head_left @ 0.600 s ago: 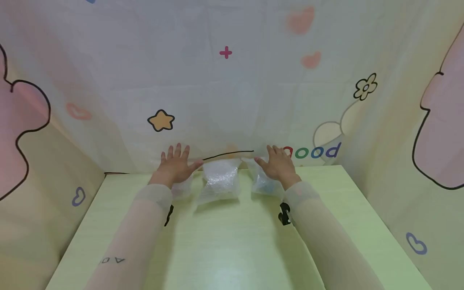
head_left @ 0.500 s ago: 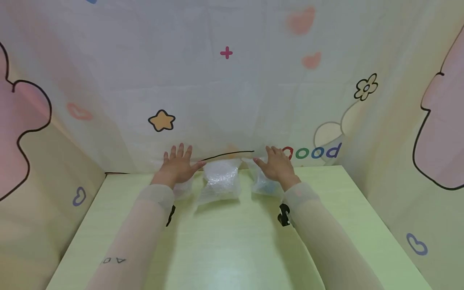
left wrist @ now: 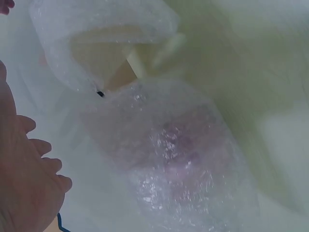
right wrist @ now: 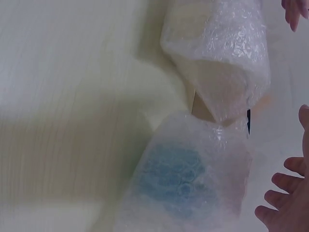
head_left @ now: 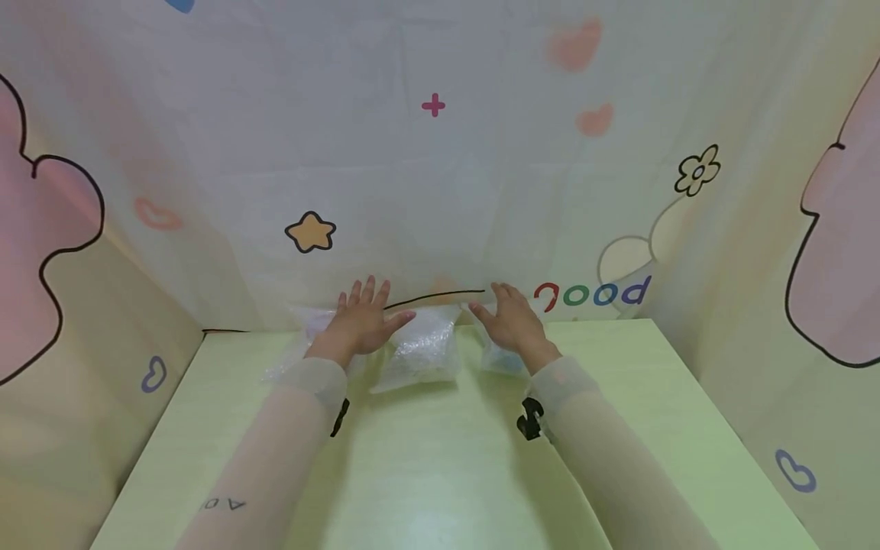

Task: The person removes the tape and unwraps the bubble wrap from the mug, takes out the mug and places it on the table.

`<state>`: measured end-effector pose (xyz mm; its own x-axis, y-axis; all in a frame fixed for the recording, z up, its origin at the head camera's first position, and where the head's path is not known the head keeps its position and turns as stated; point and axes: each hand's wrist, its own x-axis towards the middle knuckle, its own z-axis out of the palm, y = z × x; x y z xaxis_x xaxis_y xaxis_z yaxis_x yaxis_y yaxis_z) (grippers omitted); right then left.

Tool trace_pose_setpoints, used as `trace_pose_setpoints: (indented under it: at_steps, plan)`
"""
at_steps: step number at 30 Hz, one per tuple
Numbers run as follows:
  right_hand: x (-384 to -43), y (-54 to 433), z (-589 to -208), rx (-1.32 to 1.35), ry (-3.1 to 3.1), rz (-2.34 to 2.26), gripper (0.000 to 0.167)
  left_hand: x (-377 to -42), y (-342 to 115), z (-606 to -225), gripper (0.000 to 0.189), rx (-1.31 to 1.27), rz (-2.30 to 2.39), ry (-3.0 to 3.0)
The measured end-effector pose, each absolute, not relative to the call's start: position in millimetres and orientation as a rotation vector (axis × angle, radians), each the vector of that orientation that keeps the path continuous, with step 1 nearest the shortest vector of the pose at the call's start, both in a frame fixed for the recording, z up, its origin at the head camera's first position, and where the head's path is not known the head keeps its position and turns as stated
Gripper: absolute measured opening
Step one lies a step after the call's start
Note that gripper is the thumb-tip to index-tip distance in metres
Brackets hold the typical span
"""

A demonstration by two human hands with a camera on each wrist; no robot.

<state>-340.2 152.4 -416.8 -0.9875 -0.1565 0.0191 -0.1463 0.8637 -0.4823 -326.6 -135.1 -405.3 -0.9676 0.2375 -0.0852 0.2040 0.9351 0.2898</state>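
Three clear bubble-wrap bags lie in a row along the back of the table. My left hand point(head_left: 360, 325), fingers spread and straight, hovers over the left bag point(head_left: 285, 363) and partly hides it; its thumb overlaps the middle bag point(head_left: 421, 350). Something pinkish-purple shows through the left bag point(left wrist: 188, 154) in the left wrist view. On the other side, my right hand point(head_left: 512, 321) extends over the right bag point(head_left: 500, 360), which has a blue thing inside, clearer in the right wrist view through that bag point(right wrist: 181, 179). Neither hand grips anything.
A printed cloth backdrop point(head_left: 440, 191) rises right behind the bags, with side panels left and right. The pale wooden tabletop point(head_left: 426, 473) stretches toward me. Black pieces point(head_left: 531, 418) show at the inner side of both sleeves.
Both hands have shifted inward, the left one rightward and the right one slightly leftward. More of the left bag now shows beside my left hand. The bags stay in place.
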Motion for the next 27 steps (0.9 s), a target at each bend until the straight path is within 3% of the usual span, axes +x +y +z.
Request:
trace_pose_setpoints:
  at_steps: [27]
  plan:
    - [-327.5, 100.7, -418.4, -0.378, 2.876, -1.176, 0.074, -322.6, -107.8, -421.3, 0.091, 0.331, 0.947, 2.847]
